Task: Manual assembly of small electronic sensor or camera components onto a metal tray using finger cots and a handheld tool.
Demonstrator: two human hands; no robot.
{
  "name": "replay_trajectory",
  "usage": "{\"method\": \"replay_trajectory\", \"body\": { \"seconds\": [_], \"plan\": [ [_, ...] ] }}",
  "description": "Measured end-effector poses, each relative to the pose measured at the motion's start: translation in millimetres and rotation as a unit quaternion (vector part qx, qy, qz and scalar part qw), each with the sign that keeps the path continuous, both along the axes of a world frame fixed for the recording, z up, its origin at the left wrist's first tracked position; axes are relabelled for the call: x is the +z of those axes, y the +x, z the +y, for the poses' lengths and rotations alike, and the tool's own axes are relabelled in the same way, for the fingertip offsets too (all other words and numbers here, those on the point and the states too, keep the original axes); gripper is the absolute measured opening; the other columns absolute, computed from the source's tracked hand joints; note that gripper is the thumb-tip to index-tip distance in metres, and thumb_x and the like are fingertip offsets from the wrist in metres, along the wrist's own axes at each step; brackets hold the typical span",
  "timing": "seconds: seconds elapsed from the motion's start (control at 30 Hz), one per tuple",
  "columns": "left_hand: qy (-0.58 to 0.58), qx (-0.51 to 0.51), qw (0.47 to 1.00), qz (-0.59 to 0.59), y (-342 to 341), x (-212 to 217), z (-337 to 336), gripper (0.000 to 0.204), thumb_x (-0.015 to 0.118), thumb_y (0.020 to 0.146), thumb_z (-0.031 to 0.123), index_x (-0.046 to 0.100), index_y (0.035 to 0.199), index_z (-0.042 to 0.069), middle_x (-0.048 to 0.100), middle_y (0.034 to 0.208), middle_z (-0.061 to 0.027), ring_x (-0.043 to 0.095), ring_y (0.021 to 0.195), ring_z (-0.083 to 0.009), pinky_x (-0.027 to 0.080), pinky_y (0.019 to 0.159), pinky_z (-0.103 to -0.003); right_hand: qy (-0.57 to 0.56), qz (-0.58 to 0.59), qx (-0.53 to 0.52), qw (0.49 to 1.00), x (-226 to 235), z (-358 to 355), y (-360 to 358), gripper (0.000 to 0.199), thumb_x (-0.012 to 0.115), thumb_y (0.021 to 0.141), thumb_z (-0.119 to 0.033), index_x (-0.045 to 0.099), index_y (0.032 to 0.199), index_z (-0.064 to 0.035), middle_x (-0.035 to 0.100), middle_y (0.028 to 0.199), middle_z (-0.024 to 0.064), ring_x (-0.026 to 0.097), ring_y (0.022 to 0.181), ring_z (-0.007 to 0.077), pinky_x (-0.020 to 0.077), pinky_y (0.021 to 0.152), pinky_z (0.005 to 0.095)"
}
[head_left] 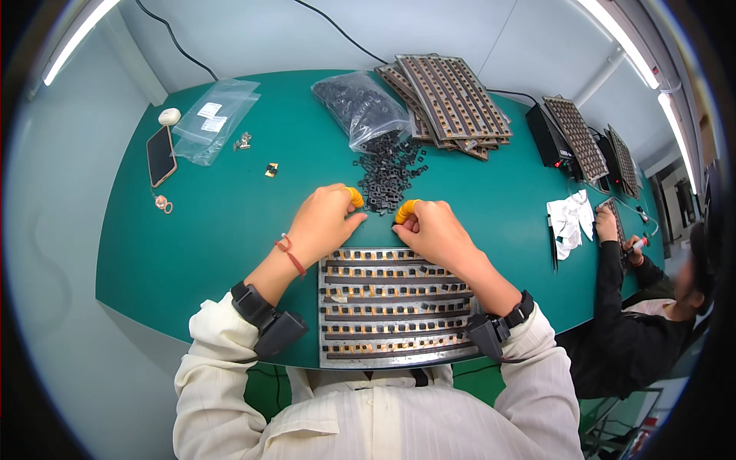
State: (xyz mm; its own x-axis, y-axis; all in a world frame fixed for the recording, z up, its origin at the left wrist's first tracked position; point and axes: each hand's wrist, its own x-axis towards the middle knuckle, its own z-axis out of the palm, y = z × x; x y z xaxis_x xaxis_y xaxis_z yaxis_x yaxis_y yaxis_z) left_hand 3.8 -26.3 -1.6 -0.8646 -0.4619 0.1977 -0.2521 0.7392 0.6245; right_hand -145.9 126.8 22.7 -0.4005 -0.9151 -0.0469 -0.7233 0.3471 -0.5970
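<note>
A metal tray [398, 363] with rows of small black squares and gold-coloured pieces lies before me, near the table's edge. Beyond it spreads a heap of small black square frames [387, 172], spilling from a clear plastic bag [360, 107]. My left hand [326, 222], a yellow cot on its index finger, hovers at the heap's near left, thumb and finger apart and nothing visible between them. At the near right of the heap, my right hand [433, 230], with another yellow finger cot, pinches a small black part [395, 224] whose shape is mostly hidden.
Similar trays [452, 100] are stacked at the back. On the left lie a phone [161, 156], clear bags [215, 123], small metal clips [243, 141] and a white case [169, 116]. To the right are a white cloth [570, 222], a black box [548, 136] and a co-worker [636, 330].
</note>
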Motion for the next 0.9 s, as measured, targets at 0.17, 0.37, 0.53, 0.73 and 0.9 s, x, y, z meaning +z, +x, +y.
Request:
{"method": "replay_trajectory", "body": {
  "seconds": [0.17,0.37,0.53,0.73,0.9],
  "plan": [
    [-0.020,-0.010,1.000,-0.010,-14.8,0.6,2.2,0.020,0.076,0.080,0.011,0.068,0.088,-0.005,0.069,0.079,-0.0143,0.069,0.072,-0.0258,0.055,0.066,-0.034,-0.004,-0.005,-0.007,1.000,-3.7,10.1,-12.3,0.019,0.073,0.081,-0.007,0.071,0.093,0.0064,0.071,0.077,0.0146,0.070,0.069,0.0226,0.0560,0.066,0.0322],
    [-0.079,-0.018,0.995,-0.053,6.2,15.3,1.1,0.017,0.076,0.079,0.009,0.066,0.082,-0.005,0.070,0.077,-0.0140,0.070,0.071,-0.0259,0.056,0.066,-0.034,-0.022,-0.032,-0.010,0.999,2.1,11.2,-14.5,0.021,0.075,0.080,-0.009,0.071,0.095,0.0049,0.072,0.080,0.0146,0.071,0.075,0.0212,0.0558,0.069,0.0319],
    [0.054,-0.020,0.997,-0.055,22.1,16.0,-4.0,0.021,0.073,0.078,0.002,0.069,0.097,-0.006,0.070,0.087,-0.0153,0.069,0.075,-0.0260,0.055,0.069,-0.035,-0.006,-0.007,0.004,1.000,-1.3,1.9,-4.5,0.025,0.075,0.079,-0.013,0.069,0.093,0.0067,0.071,0.081,0.0176,0.070,0.074,0.0305,0.0554,0.068,0.0386],
    [0.003,0.023,0.999,-0.038,36.2,10.5,-7.3,0.025,0.074,0.079,0.004,0.069,0.102,-0.004,0.068,0.089,-0.0144,0.067,0.077,-0.0248,0.053,0.071,-0.035,0.010,-0.006,0.048,0.999,-0.5,2.8,-0.8,0.021,0.074,0.081,-0.011,0.071,0.092,0.0067,0.068,0.071,0.0180,0.068,0.063,0.0273,0.0549,0.062,0.0349],
    [-0.001,0.030,0.999,-0.041,28.6,13.3,3.0,0.019,0.074,0.081,0.010,0.070,0.094,-0.003,0.068,0.085,-0.0135,0.066,0.074,-0.0246,0.053,0.068,-0.034,-0.016,0.037,0.027,0.999,1.4,4.5,-9.1,0.017,0.072,0.082,-0.009,0.072,0.091,0.0058,0.070,0.077,0.0204,0.070,0.071,0.0310,0.0555,0.066,0.0375]
  ]
}}
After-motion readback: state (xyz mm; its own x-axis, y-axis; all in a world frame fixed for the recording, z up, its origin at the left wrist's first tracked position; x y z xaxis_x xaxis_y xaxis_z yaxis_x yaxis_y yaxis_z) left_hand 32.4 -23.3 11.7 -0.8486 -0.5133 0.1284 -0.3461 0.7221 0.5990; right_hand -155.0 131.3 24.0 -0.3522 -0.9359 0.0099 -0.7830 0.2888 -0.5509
